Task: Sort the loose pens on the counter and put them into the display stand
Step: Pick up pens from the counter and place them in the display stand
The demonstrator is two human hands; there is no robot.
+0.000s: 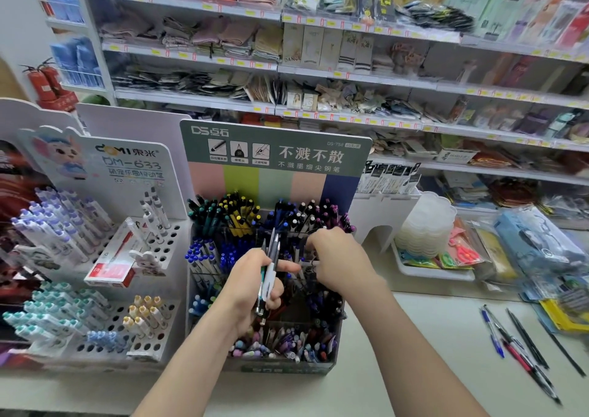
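The tiered display stand (277, 148) with a green header card stands on the counter in front of me, its compartments full of pens. My left hand (251, 286) grips a small bundle of pens (269, 270) upright over the stand's middle rows. My right hand (338, 257) reaches into a middle compartment just to the right, fingers curled and pinching a pen (310, 262) there. Several loose pens (516, 343), blue, red and black, lie on the white counter at the right.
A white stand (127, 168) with holes and pastel pens sits at the left. A red-and-white box (111, 263) lies on it. A white tray (430, 273) with scissors and plastic lids, plus blue packets, is at the right. Stocked shelves fill the back.
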